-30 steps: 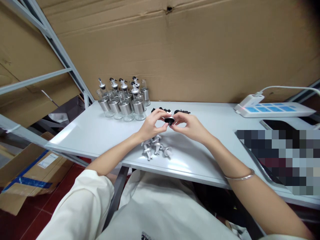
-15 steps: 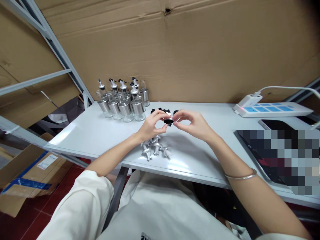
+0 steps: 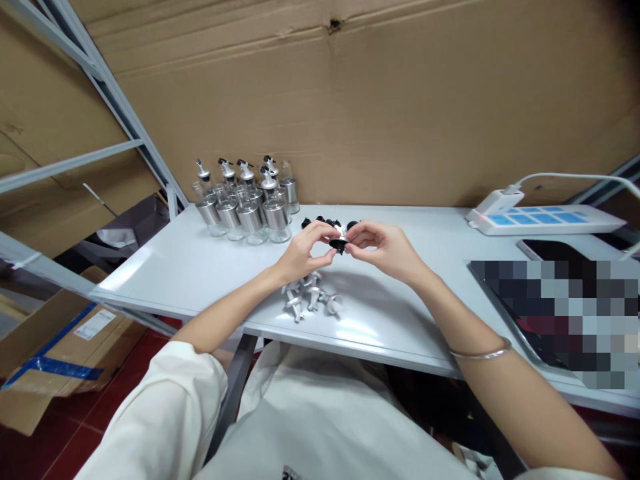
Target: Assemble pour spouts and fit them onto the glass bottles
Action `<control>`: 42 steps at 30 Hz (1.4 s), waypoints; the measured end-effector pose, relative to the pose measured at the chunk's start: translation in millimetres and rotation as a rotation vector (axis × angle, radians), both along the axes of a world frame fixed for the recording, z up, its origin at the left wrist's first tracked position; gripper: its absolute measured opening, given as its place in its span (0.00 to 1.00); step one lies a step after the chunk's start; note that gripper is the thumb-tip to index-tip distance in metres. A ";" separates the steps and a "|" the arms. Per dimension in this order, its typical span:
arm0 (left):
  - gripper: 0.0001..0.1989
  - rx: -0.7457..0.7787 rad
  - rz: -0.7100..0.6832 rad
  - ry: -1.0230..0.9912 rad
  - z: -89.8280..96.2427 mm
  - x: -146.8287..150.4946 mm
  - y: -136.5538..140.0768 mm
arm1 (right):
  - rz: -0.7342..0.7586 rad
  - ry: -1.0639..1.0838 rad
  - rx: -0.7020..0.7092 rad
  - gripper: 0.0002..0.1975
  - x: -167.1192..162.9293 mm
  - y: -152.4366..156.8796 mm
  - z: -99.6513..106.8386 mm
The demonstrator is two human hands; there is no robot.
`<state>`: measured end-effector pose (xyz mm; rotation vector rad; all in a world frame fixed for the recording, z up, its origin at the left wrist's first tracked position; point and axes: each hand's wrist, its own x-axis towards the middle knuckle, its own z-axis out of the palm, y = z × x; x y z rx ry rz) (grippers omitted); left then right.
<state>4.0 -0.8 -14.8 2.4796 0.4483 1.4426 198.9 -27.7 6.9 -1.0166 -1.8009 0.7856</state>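
Note:
Between my two hands, above the white table (image 3: 400, 307), is a bottle pourer (image 3: 339, 246) with a silver top and a black ridged stopper pointing down. My left hand (image 3: 300, 253) pinches it from the left with thumb and fingertips. From the other side, the thumb and fingers of my right hand (image 3: 387, 250) close on it too. Several silver pourer tops (image 3: 314, 293) lie in a loose pile on the near side of my hands. Behind my fingers, partly hidden, are several black stoppers (image 3: 327, 221).
Several glass bottles with metal sleeves (image 3: 250, 220), some topped with pourers, stand at the back left. A white power strip (image 3: 545, 219), a phone (image 3: 555, 249) and a blurred-out device (image 3: 520, 313) lie on the right. A cardboard sheet (image 3: 380, 113) rises behind the table.
The fingers of my right hand have shifted slightly around the pourer, whose silver top shows a little more. Both hands stay in nearly the same place.

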 end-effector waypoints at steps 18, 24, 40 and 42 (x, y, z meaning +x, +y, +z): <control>0.18 -0.206 -0.028 0.079 -4.9 -1.7 1.5 | -0.032 0.042 0.028 0.09 -1.0 0.4 -1.8; 0.15 -0.187 -0.016 0.091 -2.0 -2.1 -0.4 | -0.018 0.022 0.046 0.07 -1.8 -0.2 -1.9; 0.15 -0.139 0.030 0.132 0.4 -3.7 -0.4 | -0.020 0.012 0.055 0.08 -1.2 0.2 -2.4; 0.16 -0.122 0.034 0.147 1.6 -3.9 -0.7 | -0.019 0.014 0.051 0.08 -0.7 0.0 -2.3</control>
